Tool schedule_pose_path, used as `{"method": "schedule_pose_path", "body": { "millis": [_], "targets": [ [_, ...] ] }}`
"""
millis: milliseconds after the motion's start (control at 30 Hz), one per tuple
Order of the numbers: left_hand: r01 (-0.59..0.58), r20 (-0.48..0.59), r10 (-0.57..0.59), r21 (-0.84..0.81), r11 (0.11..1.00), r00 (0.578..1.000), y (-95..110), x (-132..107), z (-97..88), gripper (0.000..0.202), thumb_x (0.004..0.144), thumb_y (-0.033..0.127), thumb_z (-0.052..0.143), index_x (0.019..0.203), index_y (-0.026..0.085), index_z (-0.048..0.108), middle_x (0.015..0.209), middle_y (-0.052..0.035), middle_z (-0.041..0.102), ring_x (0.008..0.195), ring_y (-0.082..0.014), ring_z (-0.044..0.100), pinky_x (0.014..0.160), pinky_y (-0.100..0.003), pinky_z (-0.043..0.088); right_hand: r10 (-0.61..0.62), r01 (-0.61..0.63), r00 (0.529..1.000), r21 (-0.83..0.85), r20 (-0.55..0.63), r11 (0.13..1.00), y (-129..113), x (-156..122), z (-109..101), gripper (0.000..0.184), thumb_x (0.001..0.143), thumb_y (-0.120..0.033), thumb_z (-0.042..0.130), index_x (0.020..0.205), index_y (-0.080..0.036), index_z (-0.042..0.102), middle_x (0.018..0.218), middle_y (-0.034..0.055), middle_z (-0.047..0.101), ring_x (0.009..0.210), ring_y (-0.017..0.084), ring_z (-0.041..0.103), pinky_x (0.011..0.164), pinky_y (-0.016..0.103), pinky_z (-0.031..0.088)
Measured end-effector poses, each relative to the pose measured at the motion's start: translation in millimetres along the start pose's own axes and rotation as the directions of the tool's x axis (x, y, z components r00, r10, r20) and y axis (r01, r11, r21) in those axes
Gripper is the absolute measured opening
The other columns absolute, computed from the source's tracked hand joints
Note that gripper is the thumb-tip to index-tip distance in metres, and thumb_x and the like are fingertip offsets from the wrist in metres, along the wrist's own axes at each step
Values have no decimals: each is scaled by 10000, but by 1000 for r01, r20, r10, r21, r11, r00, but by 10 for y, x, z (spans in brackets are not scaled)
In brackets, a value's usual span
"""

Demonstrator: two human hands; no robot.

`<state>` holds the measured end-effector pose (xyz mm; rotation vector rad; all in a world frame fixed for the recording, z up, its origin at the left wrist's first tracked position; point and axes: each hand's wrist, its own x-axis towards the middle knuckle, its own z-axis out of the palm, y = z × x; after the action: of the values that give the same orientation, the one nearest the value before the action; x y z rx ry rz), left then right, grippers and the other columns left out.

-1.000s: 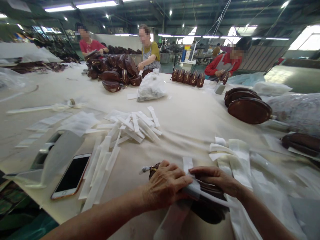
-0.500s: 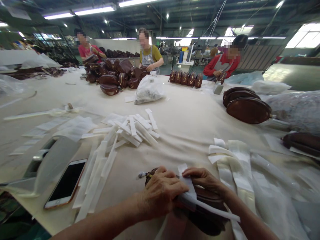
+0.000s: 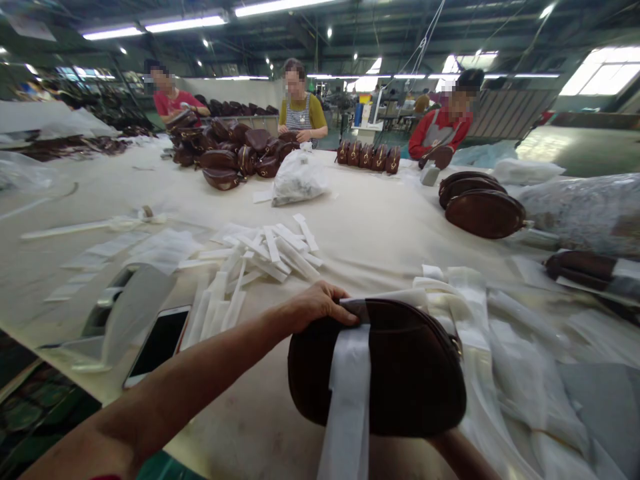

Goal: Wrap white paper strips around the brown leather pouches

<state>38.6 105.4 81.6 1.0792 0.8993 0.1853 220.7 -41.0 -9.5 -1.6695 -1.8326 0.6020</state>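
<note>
A dark brown oval leather bag (image 3: 410, 373) is held up on its side above the table, broad face towards me. My left hand (image 3: 323, 308) grips its upper edge, thumb on the near face and fingers behind. Under the thumb a pale translucent strip (image 3: 350, 380) runs over the top edge and hangs down past the bag's bottom. Part of a zip with a gold-coloured pull shows at the bag's right end. My right hand is hidden behind or under the bag; only the forearm (image 3: 463, 457) comes out at the lower right.
Left of the bag lie a heap of white strips (image 3: 280, 250), a phone (image 3: 159, 347) and a tape dispenser (image 3: 113, 300). Plastic sleeves (image 3: 530, 373) spread to the right. Brown bags (image 3: 485, 213) stand beyond, near a filled plastic sack (image 3: 590, 213). Three people work across the table.
The bag has been lifted and turned so its broad face is towards me. My left hand has moved up to its top edge; my right hand has gone out of sight behind or under it.
</note>
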Motion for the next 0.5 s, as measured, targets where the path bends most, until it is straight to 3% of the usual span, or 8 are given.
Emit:
{"method": "schedule_pose_path", "body": {
  "millis": [100,233,267,333,400,433,500],
  "targets": [
    [72,2,-72,42,996,997,-40,145,-97,456,348,325,868,735,158,693,617,5,656,532,-140,572,555,-259,473,160,-194,974,220,161,956,-130,-304,146,294,898,-412,520,974,-146,621,918,37,643,752,135,607,670,293,518],
    [161,13,-164,133,978,986,-86,307,-104,446,311,316,884,678,160,685,593,3,651,506,-143,571,527,-258,472,295,-407,903,402,313,820,-277,-553,254,325,797,-467,560,706,-161,618,655,11,616,588,145,544,507,247,428],
    [169,7,-173,163,972,985,-90,344,-89,438,315,315,887,670,161,681,586,8,647,501,-140,566,521,-254,469,354,-511,852,460,386,726,-319,-575,278,327,753,-483,577,669,-169,601,618,5,592,550,135,515,475,241,395],
    [174,-14,-176,233,957,984,-95,421,-51,418,329,317,889,650,162,671,554,24,624,484,-130,549,504,-244,455,441,-711,702,519,559,474,-408,-596,345,346,663,-519,598,627,-177,568,554,-8,530,462,102,435,419,226,320],
    [178,-41,-174,313,933,984,-101,513,-17,400,333,320,892,609,158,652,500,41,582,459,-120,519,480,-236,430,467,-823,566,499,679,272,-477,-618,447,388,587,-556,613,646,-175,568,543,-16,500,423,77,386,406,212,276],
    [180,-50,-173,353,918,984,-107,564,-5,396,332,322,894,588,155,642,475,48,559,447,-116,502,469,-234,416,471,-839,540,489,697,237,-493,-640,505,415,569,-574,616,672,-174,578,564,-12,509,432,74,396,417,207,284],
    [180,-59,-171,431,884,983,-125,670,6,397,328,325,898,559,150,628,439,56,522,433,-106,471,457,-229,390,454,-840,540,487,709,239,-474,-714,604,440,564,-599,628,691,-179,589,610,-6,529,491,83,446,463,204,329]
  ]
}}
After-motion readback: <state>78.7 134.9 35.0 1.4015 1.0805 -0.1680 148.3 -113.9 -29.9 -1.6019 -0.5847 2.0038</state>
